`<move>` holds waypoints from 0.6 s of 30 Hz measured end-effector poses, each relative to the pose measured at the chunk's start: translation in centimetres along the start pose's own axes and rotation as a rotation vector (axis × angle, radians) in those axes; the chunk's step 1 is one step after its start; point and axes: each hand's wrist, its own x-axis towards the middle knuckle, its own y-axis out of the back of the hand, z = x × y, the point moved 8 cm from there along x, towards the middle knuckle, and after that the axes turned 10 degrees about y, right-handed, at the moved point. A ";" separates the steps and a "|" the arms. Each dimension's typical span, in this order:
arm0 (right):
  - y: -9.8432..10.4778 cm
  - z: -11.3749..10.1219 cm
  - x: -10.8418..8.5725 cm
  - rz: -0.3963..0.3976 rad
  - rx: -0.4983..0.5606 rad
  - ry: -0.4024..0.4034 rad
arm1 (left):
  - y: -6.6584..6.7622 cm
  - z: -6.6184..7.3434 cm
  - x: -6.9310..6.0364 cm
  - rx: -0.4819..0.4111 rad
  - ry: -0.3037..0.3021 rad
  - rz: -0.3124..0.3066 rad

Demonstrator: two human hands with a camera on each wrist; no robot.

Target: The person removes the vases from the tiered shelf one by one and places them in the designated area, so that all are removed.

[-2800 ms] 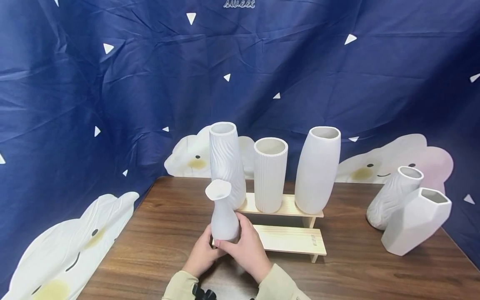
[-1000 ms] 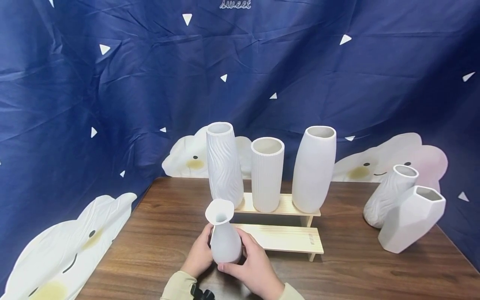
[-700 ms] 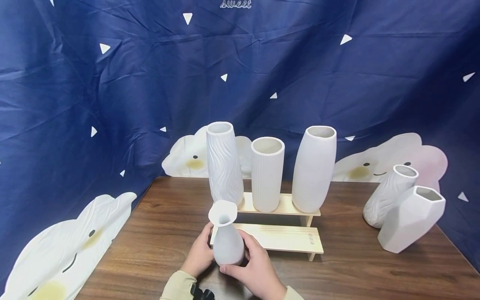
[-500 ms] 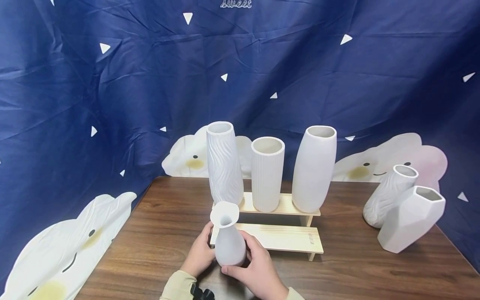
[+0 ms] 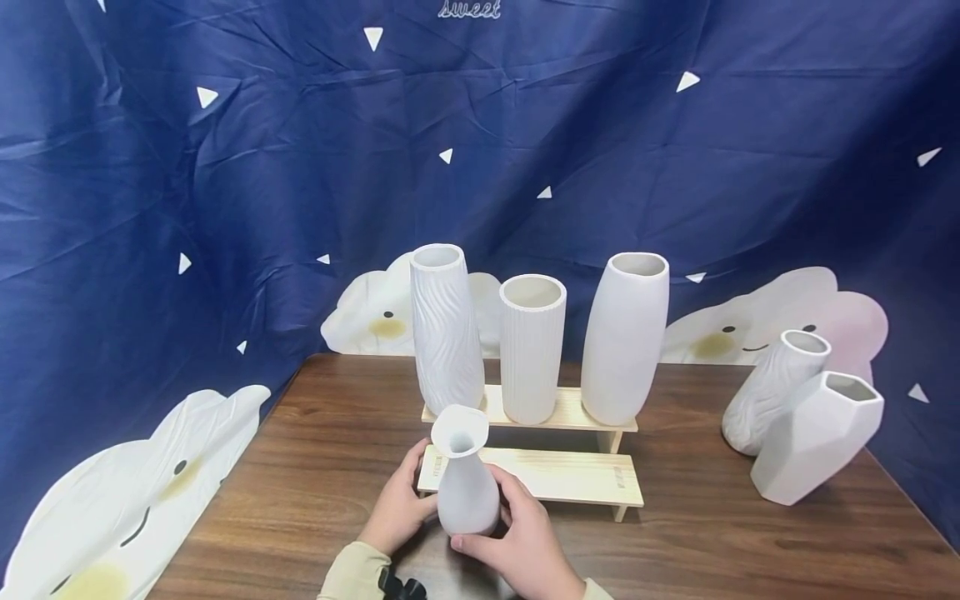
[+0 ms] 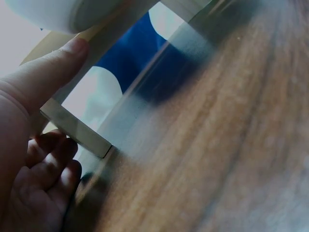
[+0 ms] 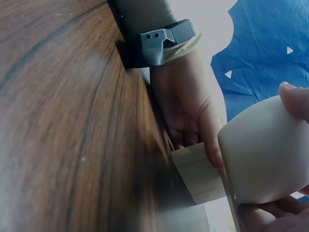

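Navy cloth [image 5: 300,167] with white triangles and smiling clouds hangs behind a brown wood-grain tabletop [image 5: 675,546]. Compared with 2.8 s ago, the flared-neck vase [image 5: 468,496] sits lower and farther right, its mouth tipped toward the head camera — and the left end of the pale wooden 2-step stand [image 5: 562,475] now shows beside it. The right hand [image 5: 521,537] grasps this vase around its base, in front of the lower step; whether vase and step touch, I cannot tell. The left hand [image 5: 397,508] grips that step's left end, thumb along the board. Unchanged: 3 vases on the upper step — wavy-relief [image 5: 447,333], ribbed cylinder [image 5: 531,358], smooth tall [image 5: 624,342] — plus a textured vase [image 5: 772,392] and a faceted vase [image 5: 817,437] at right.
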 end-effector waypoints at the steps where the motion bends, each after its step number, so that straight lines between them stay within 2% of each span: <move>1: 0.1 0.0 -0.1 0.002 0.001 0.000 | 0.0 0.0 0.0 -0.002 -0.004 -0.001; 9: 0.8 0.3 -0.7 0.012 -0.033 -0.007 | 0.1 -0.2 0.0 0.002 0.021 -0.008; 18: 1.5 0.4 -1.3 -0.015 -0.057 -0.038 | 0.2 0.0 0.0 0.034 0.028 0.013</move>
